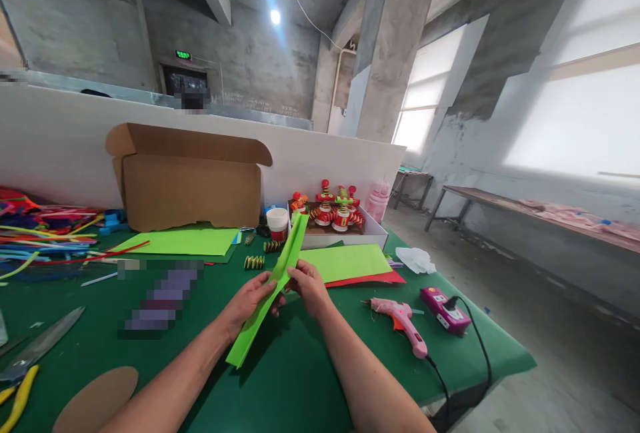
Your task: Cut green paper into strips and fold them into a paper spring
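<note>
A long strip of bright green paper [273,300], creased lengthwise, is held up at a slant above the table. My left hand [255,296] grips it around the middle, thumb on top. The fingers of my right hand [307,283] pinch its right edge a little higher up. Just beyond lie flat sheets of green paper [350,262] with a red sheet [370,278] under them. Two small zigzag-folded paper strips [255,262] sit left of the held strip. To the right of my right hand rests a pink glue gun [403,323].
Scissors with yellow handles [37,360] and a brown cardboard oval [97,400] lie at the left front. An open cardboard box [193,190], paper cup [277,223] and white tray [340,240] of red figures stand behind. A purple power strip [445,311] trails a cord near the right edge.
</note>
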`<state>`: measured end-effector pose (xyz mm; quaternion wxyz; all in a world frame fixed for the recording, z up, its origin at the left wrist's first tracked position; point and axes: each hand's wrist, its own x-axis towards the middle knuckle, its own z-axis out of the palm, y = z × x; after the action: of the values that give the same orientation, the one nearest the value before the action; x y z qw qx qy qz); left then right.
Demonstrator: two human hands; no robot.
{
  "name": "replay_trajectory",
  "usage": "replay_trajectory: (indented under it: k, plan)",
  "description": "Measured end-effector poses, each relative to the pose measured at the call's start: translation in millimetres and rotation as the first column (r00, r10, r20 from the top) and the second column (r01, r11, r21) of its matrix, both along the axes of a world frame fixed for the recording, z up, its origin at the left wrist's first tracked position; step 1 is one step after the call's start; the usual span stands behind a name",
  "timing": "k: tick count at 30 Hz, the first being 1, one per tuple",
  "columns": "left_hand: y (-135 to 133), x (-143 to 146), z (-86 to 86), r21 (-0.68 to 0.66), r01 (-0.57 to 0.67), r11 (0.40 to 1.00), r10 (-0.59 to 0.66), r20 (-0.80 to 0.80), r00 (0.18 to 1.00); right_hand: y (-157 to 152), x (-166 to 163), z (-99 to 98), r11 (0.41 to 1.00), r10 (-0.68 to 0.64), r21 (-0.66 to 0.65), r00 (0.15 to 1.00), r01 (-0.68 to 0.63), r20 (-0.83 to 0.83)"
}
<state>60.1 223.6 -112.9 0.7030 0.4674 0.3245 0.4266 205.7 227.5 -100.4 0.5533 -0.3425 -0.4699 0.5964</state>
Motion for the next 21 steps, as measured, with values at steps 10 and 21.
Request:
replay_trajectory:
  k: [10,21]
  plan:
    - [-10.0,-5.0,8.5,-0.061,0.085,0.994,-0.095,-0.178,0.979,1.9,-1.0,-3.1,0.99,-0.143,0.011,0.989,0.143,0.024]
    - [-7.1,-8.1,5.4,-0.06,0.135,0.989,-0.143,-0.151,0.978,3.0,1.8,-0.8,0.992,-0.12,-0.044,0.992,0.122,0.037]
